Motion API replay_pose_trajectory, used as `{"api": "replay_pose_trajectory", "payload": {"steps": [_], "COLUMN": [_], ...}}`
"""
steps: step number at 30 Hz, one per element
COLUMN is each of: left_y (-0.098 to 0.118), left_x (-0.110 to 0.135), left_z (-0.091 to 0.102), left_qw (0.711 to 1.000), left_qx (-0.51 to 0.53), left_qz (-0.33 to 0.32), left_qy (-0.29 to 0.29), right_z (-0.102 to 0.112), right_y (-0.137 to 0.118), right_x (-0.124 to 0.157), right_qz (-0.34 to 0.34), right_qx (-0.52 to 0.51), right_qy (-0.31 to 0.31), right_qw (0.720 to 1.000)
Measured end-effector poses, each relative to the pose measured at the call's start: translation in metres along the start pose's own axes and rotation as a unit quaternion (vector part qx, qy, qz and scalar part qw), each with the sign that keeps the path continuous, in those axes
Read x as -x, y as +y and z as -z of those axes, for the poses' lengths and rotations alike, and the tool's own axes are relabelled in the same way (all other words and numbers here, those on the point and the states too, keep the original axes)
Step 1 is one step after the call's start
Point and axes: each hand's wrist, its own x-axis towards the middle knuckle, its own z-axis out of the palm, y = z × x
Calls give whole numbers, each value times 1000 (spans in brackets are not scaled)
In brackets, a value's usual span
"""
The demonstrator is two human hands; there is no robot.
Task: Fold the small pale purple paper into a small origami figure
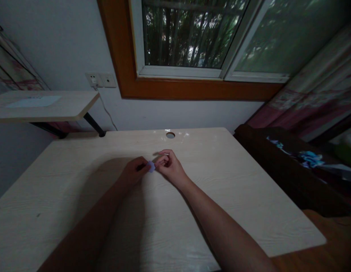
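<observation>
Over the middle of the pale wood-grain desk (215,158), my two hands meet at a small light-purple piece (151,166), thin and possibly paper. My left hand (134,170) pinches its left side between thumb and fingers. From the other side my right hand (171,167) has thumb and index finger closed at the piece's right edge, while its other fingers are curled or raised. Most of the piece is covered by the fingertips, so its full shape cannot be made out.
A raised shelf (79,107) with a sheet of paper (35,101) stands at the back left. Near the back edge is a round cable hole (170,135). A white cord (109,115) hangs from the wall socket (93,80). Right of the desk stands dark furniture (266,155) bearing bluish cloth (310,158).
</observation>
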Motion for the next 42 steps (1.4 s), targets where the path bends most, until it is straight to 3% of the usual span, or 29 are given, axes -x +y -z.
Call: {"api": "replay_pose_trajectory", "payload": {"steps": [10,19,30,37,42], "left_y": [2,0,4,7,5], "left_x": [2,1,2,0,0], "left_z": [0,-1,0,-1,-1], "left_qw": [998,1000,997,999,999], "left_qx": [51,-10,59,11,-40], "left_qz": [23,18,42,41,4], "left_qy": [1,0,-22,-7,-14], "right_z": [0,-1,-3,-2,1], "right_y": [-1,1,-4,-3,1], "right_x": [0,1,-2,-3,-4], "right_qz": [-4,-18,-46,-38,-33], "right_qx": [-1,19,-49,-71,-54], "right_qy": [-2,-15,-6,-4,17], "right_qw": [1000,1000,998,997,998]}}
